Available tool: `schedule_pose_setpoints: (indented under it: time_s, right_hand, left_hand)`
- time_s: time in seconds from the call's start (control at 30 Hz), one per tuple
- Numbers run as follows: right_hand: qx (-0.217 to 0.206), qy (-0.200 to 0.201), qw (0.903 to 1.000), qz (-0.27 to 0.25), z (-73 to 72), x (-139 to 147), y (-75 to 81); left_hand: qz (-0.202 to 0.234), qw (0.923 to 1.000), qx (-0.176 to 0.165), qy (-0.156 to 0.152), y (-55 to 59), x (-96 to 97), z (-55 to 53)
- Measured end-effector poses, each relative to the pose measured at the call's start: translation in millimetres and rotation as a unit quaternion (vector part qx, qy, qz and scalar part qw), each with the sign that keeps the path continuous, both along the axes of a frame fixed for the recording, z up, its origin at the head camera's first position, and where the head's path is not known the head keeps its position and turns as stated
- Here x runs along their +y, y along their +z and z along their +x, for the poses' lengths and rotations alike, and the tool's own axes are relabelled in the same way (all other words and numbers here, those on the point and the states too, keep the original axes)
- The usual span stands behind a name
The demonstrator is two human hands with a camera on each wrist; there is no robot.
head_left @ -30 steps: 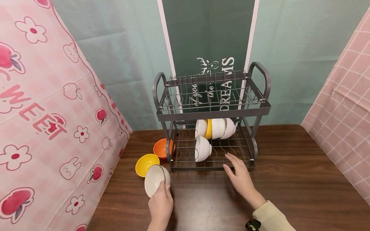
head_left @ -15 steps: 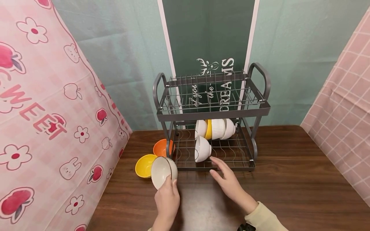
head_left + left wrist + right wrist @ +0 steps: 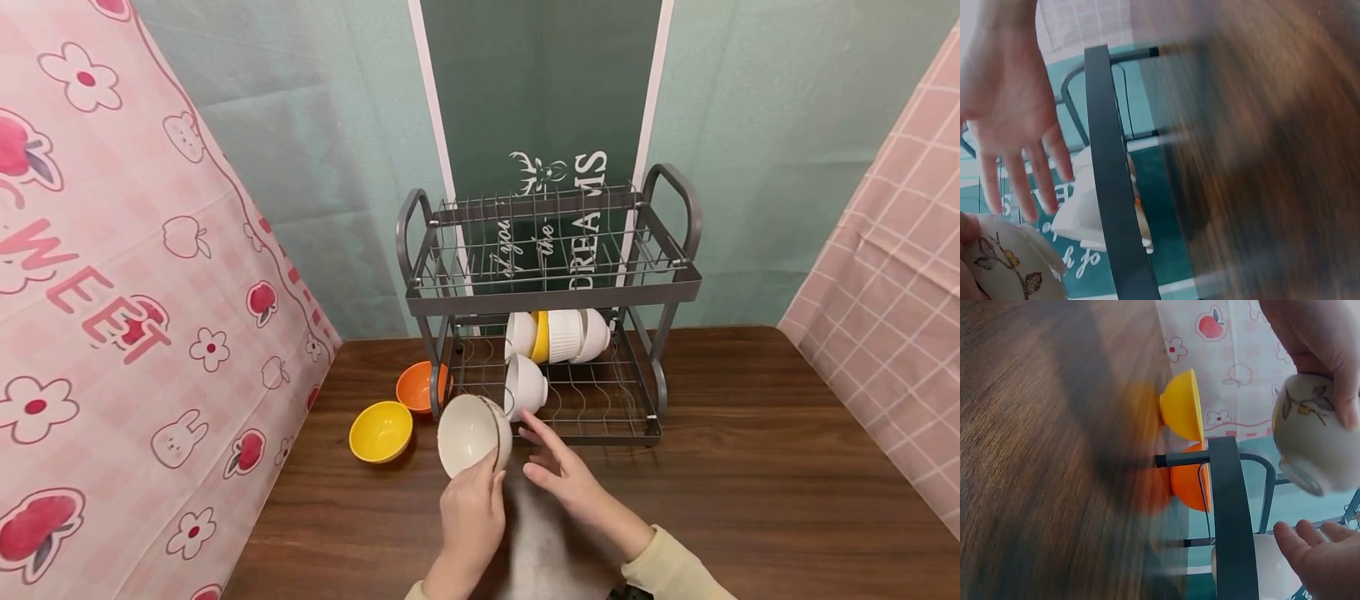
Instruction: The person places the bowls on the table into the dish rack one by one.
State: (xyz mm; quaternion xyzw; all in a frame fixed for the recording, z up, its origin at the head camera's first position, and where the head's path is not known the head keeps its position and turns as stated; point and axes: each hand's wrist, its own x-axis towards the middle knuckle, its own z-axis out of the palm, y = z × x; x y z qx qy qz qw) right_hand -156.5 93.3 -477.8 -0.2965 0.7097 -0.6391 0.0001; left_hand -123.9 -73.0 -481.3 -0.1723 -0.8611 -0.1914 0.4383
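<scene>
My left hand [image 3: 474, 512] pinches a cream bowl [image 3: 467, 435] by its brown rim, thumb at the edge. The bowl is tilted on its side, its inside facing left, in front of the rack's front left part. Leaf-and-flower decoration shows on the bowl's outside [image 3: 1313, 440] in the right wrist view. My right hand [image 3: 577, 487] has its fingers extended just right of this bowl and holds nothing. Its fingertips overlap the lower edge of a white bowl [image 3: 527, 387] that stands on its side on the lower tier of the dish rack [image 3: 555, 298].
Behind the white bowl, a row of white and yellow bowls [image 3: 564, 335] stands on edge in the lower tier. A yellow bowl [image 3: 381, 432] and an orange bowl [image 3: 418, 387] sit on the wooden table [image 3: 750, 467] left of the rack. Patterned cloths hang around.
My left hand has carried the cream bowl rightward and slightly up, from in front of the yellow bowl toward the rack. My right hand has moved left, close to the cream bowl.
</scene>
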Motion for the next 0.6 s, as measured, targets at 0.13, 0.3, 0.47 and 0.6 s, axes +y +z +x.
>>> schedule_pose_setpoints:
  time_s: [0.13, 0.3, 0.47, 0.6]
  right_hand:
    - [-0.018, 0.048, 0.9977, -0.043, -0.6, -1.6, 0.0]
    - [-0.063, 0.066, 0.9939, -0.061, -1.5, -0.4, 1.2]
    - [-0.082, 0.09, 0.9899, -0.073, -5.4, 5.5, 0.2]
    - [-0.089, 0.136, 0.982, -0.097, -9.6, 11.3, -0.5]
  left_hand:
    - [-0.005, 0.9988, 0.02, -0.045, -0.1, 7.8, 0.9]
    - [-0.014, 0.9941, 0.037, -0.101, -3.4, 13.4, 2.5]
    - [-0.02, 0.9869, 0.064, -0.147, -8.7, 11.3, 1.0]
    - [-0.026, 0.9757, 0.08, -0.202, -11.3, 6.4, -1.4]
